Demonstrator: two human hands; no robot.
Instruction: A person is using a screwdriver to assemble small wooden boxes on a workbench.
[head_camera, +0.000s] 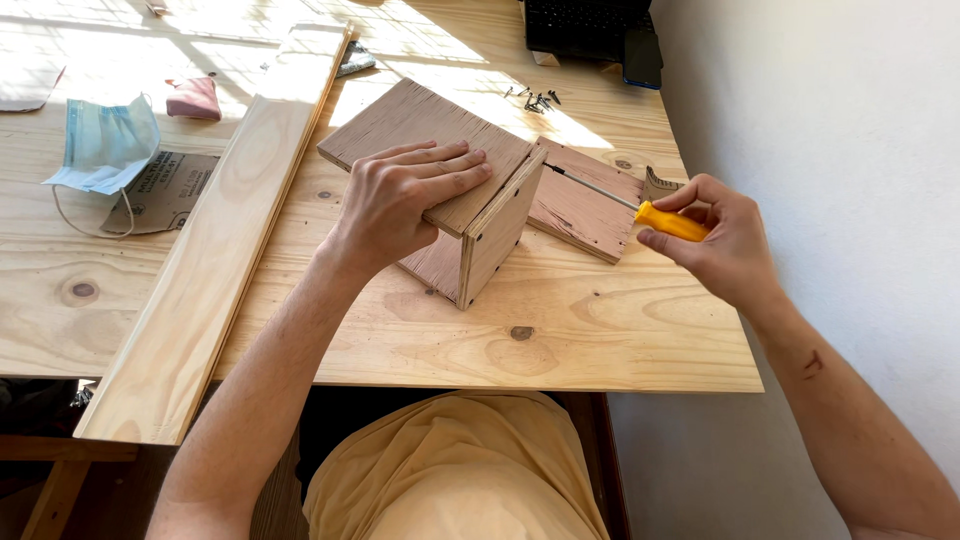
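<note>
Fingers of the right hand (725, 240) are wrapped round the yellow handle of a screwdriver (640, 208), its tip meeting the plywood box (445, 185) at the upper corner of the side panel, mid-frame. Left hand (400, 195) lies flat on the box top, fingers spread, gripping nothing. Right edge of the table (620, 345) sits close to the wall. Loose screws (533, 99) lie further up; a long pine board (215, 240) lies left. Box's far side is hidden.

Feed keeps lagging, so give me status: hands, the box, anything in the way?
Left hand flat on plywood box. Right hand grips yellow screwdriver, tip at box's upper side edge. Loose plywood piece beneath shaft; screws behind, clear.
</note>
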